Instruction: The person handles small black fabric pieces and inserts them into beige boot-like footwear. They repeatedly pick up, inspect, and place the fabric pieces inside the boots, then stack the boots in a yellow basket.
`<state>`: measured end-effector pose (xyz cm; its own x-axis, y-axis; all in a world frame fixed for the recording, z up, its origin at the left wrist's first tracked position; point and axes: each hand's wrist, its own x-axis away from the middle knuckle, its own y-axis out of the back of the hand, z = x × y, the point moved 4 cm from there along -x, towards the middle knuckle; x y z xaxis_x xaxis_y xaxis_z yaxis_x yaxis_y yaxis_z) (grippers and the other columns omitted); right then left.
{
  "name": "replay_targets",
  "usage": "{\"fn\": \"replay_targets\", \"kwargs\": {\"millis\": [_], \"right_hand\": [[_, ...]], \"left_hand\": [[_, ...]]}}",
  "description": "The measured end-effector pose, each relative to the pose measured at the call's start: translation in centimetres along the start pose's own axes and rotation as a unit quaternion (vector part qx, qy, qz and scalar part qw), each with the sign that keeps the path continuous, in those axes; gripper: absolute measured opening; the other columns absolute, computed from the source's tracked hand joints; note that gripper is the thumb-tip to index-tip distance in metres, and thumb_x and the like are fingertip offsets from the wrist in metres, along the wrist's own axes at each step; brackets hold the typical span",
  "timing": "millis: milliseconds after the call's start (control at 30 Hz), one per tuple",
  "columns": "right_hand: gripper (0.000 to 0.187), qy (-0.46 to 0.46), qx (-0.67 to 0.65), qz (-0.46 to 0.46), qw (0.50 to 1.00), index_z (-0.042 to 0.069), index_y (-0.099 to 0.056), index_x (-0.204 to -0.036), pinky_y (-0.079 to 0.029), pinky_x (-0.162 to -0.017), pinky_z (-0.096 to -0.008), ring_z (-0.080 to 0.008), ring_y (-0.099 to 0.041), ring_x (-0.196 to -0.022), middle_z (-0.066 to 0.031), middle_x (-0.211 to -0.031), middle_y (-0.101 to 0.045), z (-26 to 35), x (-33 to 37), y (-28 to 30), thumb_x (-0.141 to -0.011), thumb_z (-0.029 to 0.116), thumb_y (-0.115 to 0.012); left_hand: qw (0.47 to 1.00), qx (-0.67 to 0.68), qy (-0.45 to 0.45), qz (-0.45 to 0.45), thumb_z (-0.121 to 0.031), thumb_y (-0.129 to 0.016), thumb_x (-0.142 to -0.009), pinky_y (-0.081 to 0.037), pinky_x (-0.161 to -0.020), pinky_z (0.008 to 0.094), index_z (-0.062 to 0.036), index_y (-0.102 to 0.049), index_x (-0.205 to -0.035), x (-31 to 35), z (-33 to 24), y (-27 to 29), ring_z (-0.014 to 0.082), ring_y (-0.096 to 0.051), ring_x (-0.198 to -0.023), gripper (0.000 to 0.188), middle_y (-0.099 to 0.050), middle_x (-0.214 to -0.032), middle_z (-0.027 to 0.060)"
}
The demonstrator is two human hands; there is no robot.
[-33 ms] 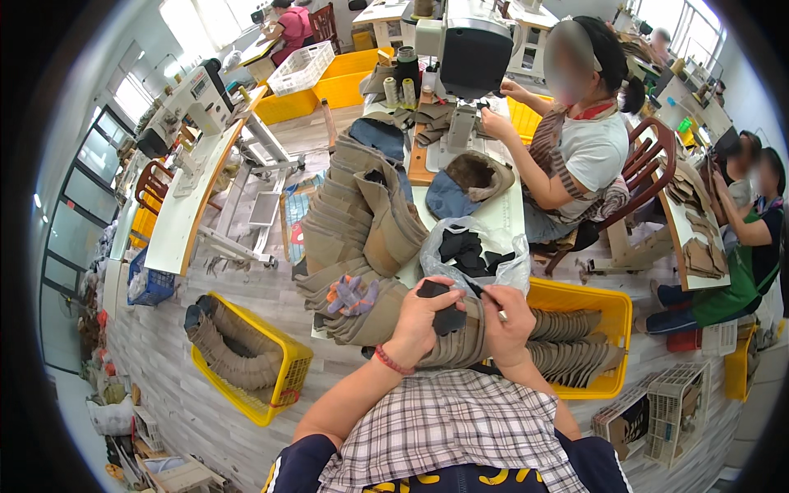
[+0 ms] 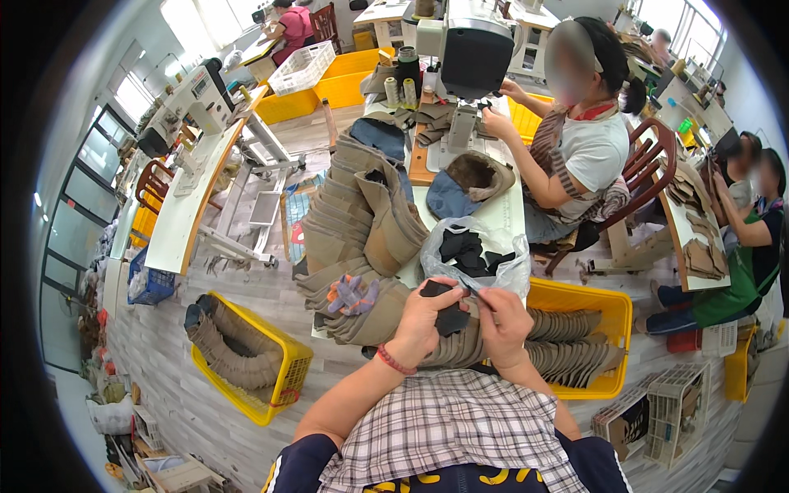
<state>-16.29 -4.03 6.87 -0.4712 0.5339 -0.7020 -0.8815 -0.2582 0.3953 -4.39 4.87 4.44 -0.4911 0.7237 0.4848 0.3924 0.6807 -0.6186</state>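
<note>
My left hand point(image 2: 417, 323) has its fingers curled closed around a few black pieces point(image 2: 451, 320), thumb on top, one piece showing above the thumb and another below it. These pieces are in front of me, over the near end of the white tabletop point(image 2: 515, 207), just short of the clear plastic bag point(image 2: 516, 273) by its right edge, where more black scraps point(image 2: 463, 249) lie heaped. I judge them light, thin and fairly flexible, not fragile, perhaps apt to slide on one another; a flat pinch near one edge should suit them best.

My right hand point(image 2: 507, 324) is just beside, thumb and forefinger nearly together at a dark sliver between the hands; I cannot tell whether they grip it. Both forearms angle inward, wrists raised, a red bracelet point(image 2: 394, 361) on the left one. Left of my hands, gloves point(image 2: 353, 296) rest on the stacked brown pieces point(image 2: 341, 218) along the tabletop's left edge.
</note>
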Motion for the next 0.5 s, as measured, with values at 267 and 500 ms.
{"fn": "replay_targets", "kwargs": {"millis": [267,500], "right_hand": [[0.021,0.047,-0.012,0.030,0.998,0.003,-0.066,-0.090,-0.052,-0.065,-0.0319,-0.0251,-0.065,-0.075,-0.0090,-0.090,-0.067,1.2,0.6,-0.1,-0.070,-0.002,-0.070],[0.017,0.030,-0.016,0.025,0.999,0.002,-0.063,-0.089,-0.051,-0.064,-0.0325,-0.0265,-0.064,-0.074,-0.0109,-0.086,-0.065,1.1,1.2,-0.1,-0.074,0.000,-0.070]], "left_hand": [[0.999,0.009,-0.009,-0.041,0.000,-0.068,-0.082,-0.054,-0.073,0.0301,-0.0044,-0.058,-0.099,0.8,0.4,0.1,0.0164,-0.063,-0.082,0.020,-0.063,-0.091,0.0059],[0.997,0.006,-0.002,-0.077,0.003,-0.063,-0.083,-0.054,-0.072,0.0322,-0.0046,-0.058,-0.096,1.2,1.3,0.6,0.0181,-0.063,-0.080,0.017,-0.063,-0.090,0.0072]]}}
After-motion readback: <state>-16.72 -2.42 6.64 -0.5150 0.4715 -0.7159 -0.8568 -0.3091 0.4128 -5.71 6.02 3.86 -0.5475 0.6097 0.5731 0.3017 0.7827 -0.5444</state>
